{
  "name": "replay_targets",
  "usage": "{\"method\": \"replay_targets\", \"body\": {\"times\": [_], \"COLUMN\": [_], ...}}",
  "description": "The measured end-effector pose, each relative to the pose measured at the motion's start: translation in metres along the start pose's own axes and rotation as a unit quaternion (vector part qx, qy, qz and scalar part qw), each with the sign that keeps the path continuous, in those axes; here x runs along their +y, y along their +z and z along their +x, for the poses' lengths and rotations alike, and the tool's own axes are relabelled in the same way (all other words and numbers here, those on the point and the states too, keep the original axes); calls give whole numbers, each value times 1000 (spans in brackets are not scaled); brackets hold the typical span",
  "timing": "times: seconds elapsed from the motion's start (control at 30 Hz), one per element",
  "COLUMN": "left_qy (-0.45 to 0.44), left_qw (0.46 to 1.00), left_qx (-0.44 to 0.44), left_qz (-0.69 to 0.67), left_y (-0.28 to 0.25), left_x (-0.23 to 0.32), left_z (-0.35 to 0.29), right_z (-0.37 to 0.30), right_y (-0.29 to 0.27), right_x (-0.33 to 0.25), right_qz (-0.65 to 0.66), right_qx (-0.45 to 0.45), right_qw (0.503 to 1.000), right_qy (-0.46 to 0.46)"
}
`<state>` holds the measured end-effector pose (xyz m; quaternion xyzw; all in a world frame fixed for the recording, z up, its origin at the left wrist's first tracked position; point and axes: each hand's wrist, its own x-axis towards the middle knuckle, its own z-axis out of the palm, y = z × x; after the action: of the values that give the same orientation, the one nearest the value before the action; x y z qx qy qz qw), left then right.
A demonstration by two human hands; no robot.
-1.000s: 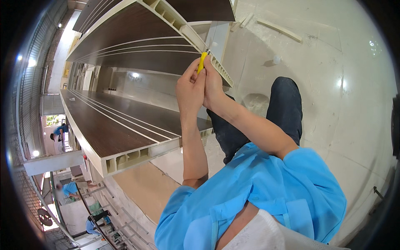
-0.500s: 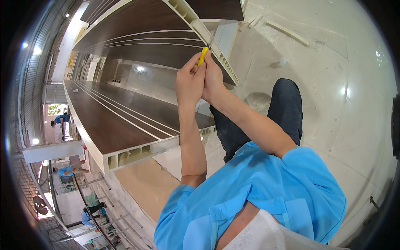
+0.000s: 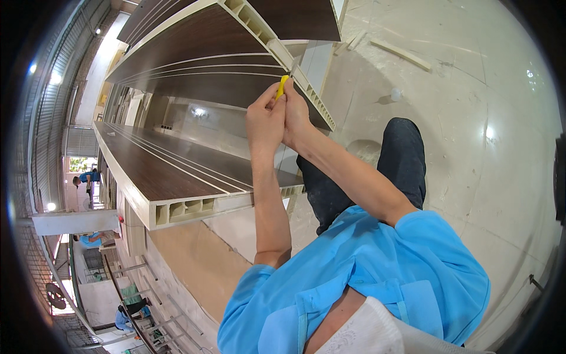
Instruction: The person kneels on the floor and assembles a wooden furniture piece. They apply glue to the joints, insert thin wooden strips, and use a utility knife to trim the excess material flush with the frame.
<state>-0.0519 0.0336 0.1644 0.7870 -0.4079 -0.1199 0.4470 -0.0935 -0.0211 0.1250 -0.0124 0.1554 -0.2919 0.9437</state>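
My left hand and my right hand are pressed together, both closed around a yellow-handled knife. Its thin blade points up and away from me, close to the hollow ribbed edge of a dark brown door panel. Pale parallel stripes run along that panel. Whether the blade touches the edge, I cannot tell. My fingers partly cover the handle.
A second dark striped panel with an open hollow end lies left of my arms. More dark panel stands at the top. A pale strip lies on the glossy floor. People are far left.
Both hands and the knife have shifted slightly left and down in the picture. The panels have also shifted a little in view. The grip looks the same.
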Motion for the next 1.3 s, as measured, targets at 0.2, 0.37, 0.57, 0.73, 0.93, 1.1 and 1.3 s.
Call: {"method": "replay_targets", "body": {"times": [0.2,0.37,0.57,0.73,0.93,1.1,1.3], "left_qy": [12,0,-4,64,151,92,45], "left_qw": [1000,999,999,994,981,995,999], "left_qx": [11,33,39,80,118,20,-6], "left_qz": [8,11,-8,41,-31,-10,12], "left_y": [-4,-8,-6,-9,-52,-4,11], "left_x": [0,9,9,25,108,65,6], "left_z": [2,1,0,-1,-18,-21,-9], "right_z": [0,-1,-1,-13,-44,-47,-9], "right_y": [4,13,12,29,96,38,-10], "right_x": [2,5,3,-6,-4,-25,-9], "right_qz": [36,47,56,20,-71,40,49], "right_qx": [-43,-22,-5,-65,-167,-95,-60], "right_qw": [998,999,998,997,970,990,996], "right_qy": [7,-9,10,-24,-160,-94,-42]}}
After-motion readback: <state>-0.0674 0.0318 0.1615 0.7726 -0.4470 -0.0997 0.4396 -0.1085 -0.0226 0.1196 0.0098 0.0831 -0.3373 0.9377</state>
